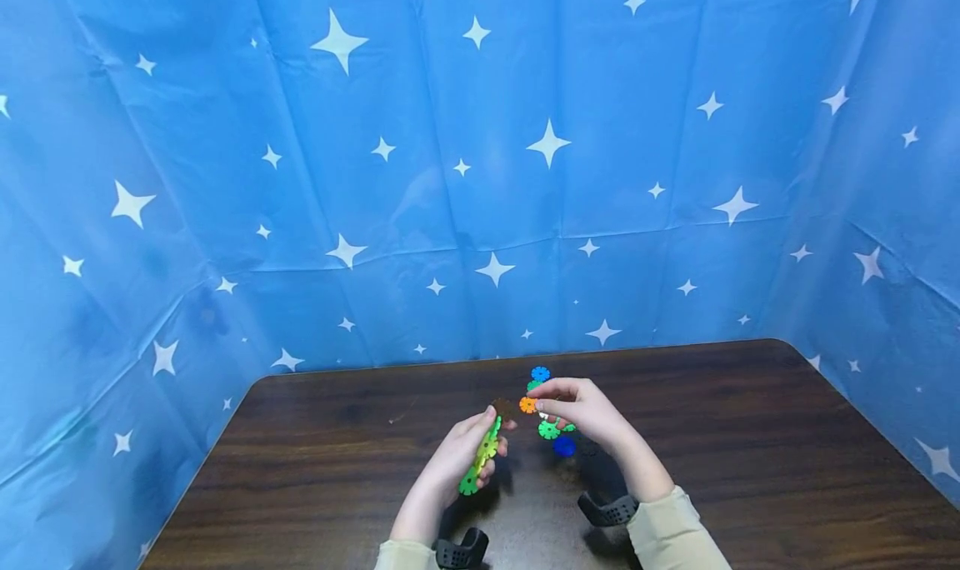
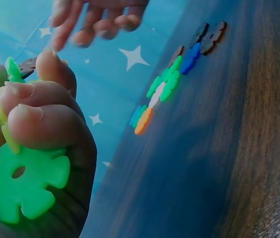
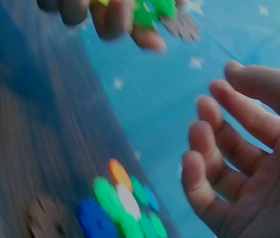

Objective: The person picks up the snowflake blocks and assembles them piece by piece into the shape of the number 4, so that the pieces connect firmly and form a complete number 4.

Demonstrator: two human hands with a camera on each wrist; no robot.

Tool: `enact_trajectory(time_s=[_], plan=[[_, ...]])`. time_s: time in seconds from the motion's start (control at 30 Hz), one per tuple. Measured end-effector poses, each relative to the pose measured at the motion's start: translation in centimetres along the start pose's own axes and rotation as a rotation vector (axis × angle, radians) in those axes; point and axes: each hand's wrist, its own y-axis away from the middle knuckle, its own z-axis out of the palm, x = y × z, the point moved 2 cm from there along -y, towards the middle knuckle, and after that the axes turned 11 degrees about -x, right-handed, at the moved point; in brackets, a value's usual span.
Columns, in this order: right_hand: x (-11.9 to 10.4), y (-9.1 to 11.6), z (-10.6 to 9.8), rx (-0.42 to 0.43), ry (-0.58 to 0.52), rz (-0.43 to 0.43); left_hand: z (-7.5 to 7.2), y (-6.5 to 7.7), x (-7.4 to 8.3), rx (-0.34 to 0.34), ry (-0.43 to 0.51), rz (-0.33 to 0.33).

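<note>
The left hand [image 1: 453, 457] has its fingers curled round a strip of joined notched discs [image 1: 487, 447], yellow and green, held at a slant. A green disc [image 2: 35, 183] juts out past the little-finger side of the grip, and a brown disc [image 1: 504, 409] sticks out at the thumb end. Right of it, an orange disc [image 1: 528, 405] lies on the table [image 1: 322, 437], with white, green and light-blue discs close about it and a dark blue disc [image 1: 565, 446] nearer the person. The right hand [image 1: 588, 407] hovers over this cluster, its fingers parted and loosely bent, apart from the strip; the right wrist view shows a gap between the two hands.

On the left, dark wood runs from the left hand out to the table's slanting left edge. The far edge passes just beyond the light blue disc [image 1: 540, 373], with a star-printed blue curtain [image 1: 420, 195] behind. On the right, a broad stretch of wood reaches from the right forearm to the right edge.
</note>
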Motion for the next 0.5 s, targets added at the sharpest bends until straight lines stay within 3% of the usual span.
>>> enact_trajectory(time_s=[0.27, 0.5], plan=[[3.3, 1.6, -3.1, -0.014, 0.165, 0.103, -0.2, 0.3, 0.0, 0.004, 0.0, 0.009], [4.7, 2.3, -4.0, -0.066, 0.234, 0.185, -0.5, 0.3, 0.1, 0.0, -0.005, 0.0]])
